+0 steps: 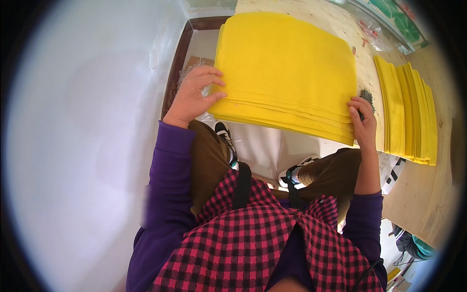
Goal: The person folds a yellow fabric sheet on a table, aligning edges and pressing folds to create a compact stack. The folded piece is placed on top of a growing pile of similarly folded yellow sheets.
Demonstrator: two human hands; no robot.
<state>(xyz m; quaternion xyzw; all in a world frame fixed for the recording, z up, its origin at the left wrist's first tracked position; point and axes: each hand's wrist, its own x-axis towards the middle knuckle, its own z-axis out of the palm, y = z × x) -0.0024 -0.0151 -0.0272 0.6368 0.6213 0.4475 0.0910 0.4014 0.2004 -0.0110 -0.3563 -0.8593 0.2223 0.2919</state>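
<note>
A broad stack of yellow cloth sheets (287, 63) lies in front of me, its layered near edges slightly staggered. At its left side is my left hand (197, 92), thumb and fingers apart, the tips touching the top near the edge. My right hand (364, 119) has bent fingers and a thumb close together on the opposite edge, gripping the cloth there. How many layers lie between those fingertips is hidden. Just behind the right hand sits a small dark, bristly object (367, 97), partly covered by the fingers.
More folded yellow cloths (408, 112) stand in a row on the pale wooden table (413, 190) at right. A white wall (87, 121) rises at left. My shoes (224, 136) show on the floor beneath the stack. Clear plastic (382, 39) lies at the far right.
</note>
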